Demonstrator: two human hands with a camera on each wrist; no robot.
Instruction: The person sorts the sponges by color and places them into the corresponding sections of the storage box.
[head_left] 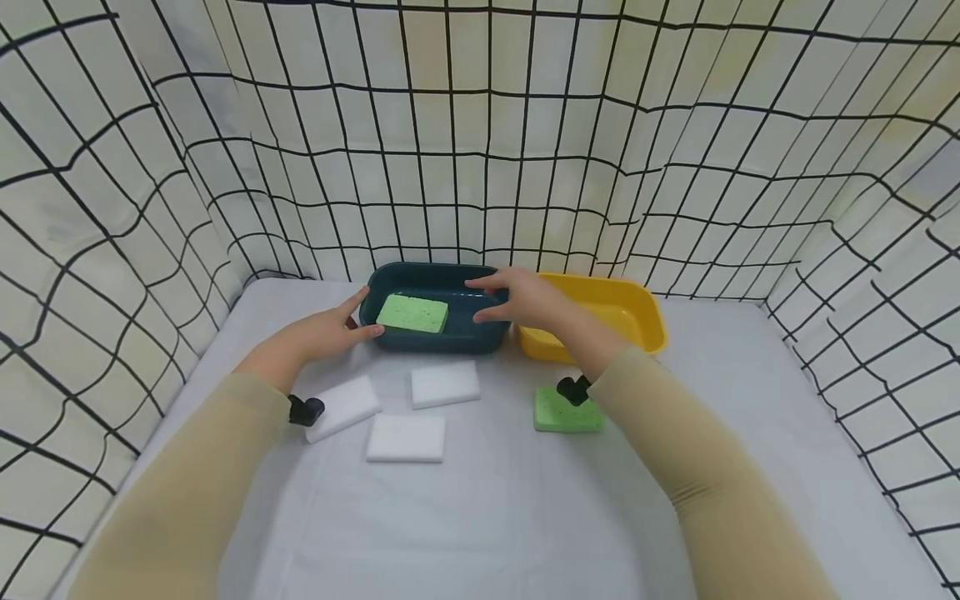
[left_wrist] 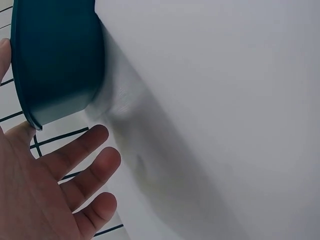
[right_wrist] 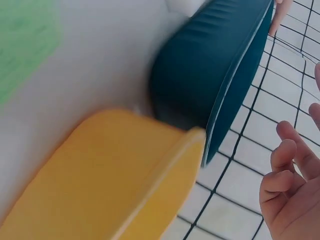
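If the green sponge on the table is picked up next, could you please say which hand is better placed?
Probably the right hand: it looks empty and is nearer that sponge, while the left hand touches the blue tray.

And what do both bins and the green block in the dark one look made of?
Dark teal bin: probably moulded plastic, smooth and slightly glossy, with soft highlights. Yellow bin: likely smooth plastic too, given its even colour and thin rim. Green block: perhaps matt sponge or foam, its face pitted or speckled.

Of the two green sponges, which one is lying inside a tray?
The left green sponge, inside the dark teal tray; the other sponge lies on the table.
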